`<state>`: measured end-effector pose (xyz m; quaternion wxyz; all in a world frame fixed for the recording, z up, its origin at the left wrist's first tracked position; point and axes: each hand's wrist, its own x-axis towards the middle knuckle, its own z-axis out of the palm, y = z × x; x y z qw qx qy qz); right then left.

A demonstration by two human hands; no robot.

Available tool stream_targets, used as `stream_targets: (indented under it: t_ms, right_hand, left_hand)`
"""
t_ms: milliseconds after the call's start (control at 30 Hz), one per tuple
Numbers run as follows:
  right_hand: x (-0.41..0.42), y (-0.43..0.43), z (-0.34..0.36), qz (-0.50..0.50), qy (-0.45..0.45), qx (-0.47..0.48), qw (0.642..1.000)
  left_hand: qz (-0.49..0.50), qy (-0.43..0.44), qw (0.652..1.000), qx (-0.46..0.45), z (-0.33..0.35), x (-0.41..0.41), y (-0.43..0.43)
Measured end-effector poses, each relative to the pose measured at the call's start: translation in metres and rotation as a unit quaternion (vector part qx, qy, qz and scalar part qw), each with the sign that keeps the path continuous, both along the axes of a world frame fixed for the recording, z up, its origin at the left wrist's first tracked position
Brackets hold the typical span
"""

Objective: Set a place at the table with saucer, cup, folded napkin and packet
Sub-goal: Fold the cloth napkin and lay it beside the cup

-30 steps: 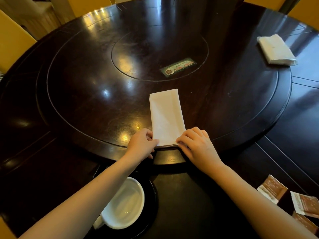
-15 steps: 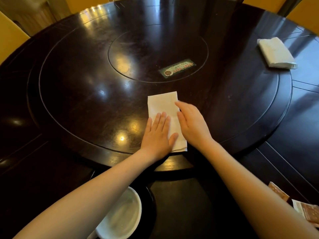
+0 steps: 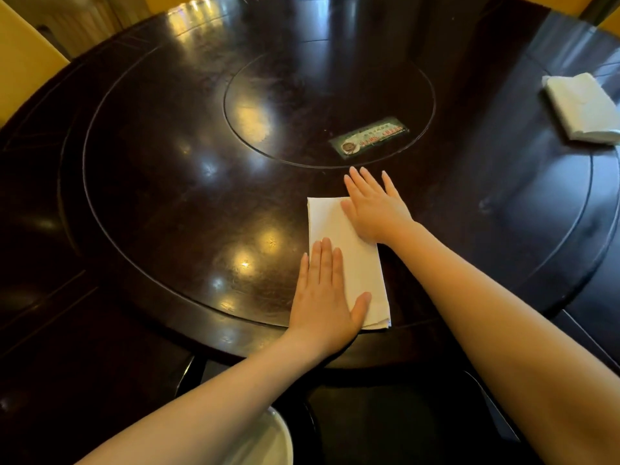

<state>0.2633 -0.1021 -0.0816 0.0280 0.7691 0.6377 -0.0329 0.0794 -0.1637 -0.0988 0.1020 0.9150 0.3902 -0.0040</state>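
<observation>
A white folded napkin (image 3: 349,260) lies lengthwise on the dark turntable (image 3: 167,182), near its front edge. My left hand (image 3: 323,297) rests flat on the napkin's near left part, fingers together. My right hand (image 3: 374,204) lies flat over the napkin's far right corner, fingers spread and reaching past it onto the wood. Neither hand grips anything. The white cup's rim (image 3: 275,437) shows at the bottom edge, mostly hidden under my left forearm. The saucer's dark rim (image 3: 310,419) beside the cup is barely visible. No packet is in view.
A second folded white napkin (image 3: 583,109) lies at the far right of the table. A green label (image 3: 369,137) is stuck near the centre disc. A yellow chair back (image 3: 23,62) stands at the far left.
Both hands went from pinching the napkin's near end to lying flat on it. The right hand slid forward to the far corner. The view tilted up, so the packets left the frame.
</observation>
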Motion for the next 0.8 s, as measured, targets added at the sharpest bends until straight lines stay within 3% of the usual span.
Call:
stream_targets:
  t_ms: [67, 167, 500, 633, 700, 800]
  right_hand:
    - [-0.013, 0.006, 0.009, 0.115, 0.021, 0.034, 0.993]
    - [-0.033, 0.009, 0.005, 0.24, 0.082, -0.042, 0.966]
    - [-0.009, 0.039, -0.01, 0.098, -0.001, 0.04, 0.994]
    - [0.021, 0.015, 0.0, -0.045, 0.072, 0.093, 0.992]
    - [0.018, -0.008, 0.002, -0.052, 0.128, 0.113, 0.984]
    - [-0.003, -0.039, -0.006, -0.009, 0.127, 0.05, 0.991]
  left_hand:
    - [-0.003, -0.006, 1.0, -0.006, 0.002, 0.001, 0.0]
    - [-0.001, -0.015, 1.0, -0.009, 0.005, 0.002, 0.002]
    - [-0.006, 0.019, 1.0, 0.006, 0.01, -0.002, -0.005]
    - [-0.151, -0.019, 0.987, 0.043, 0.019, -0.003, 0.001]
    - [-0.228, -0.04, 0.972, 0.042, 0.018, -0.001, 0.002]
    - [-0.236, -0.032, 0.971, -0.006, 0.012, 0.001, 0.002]
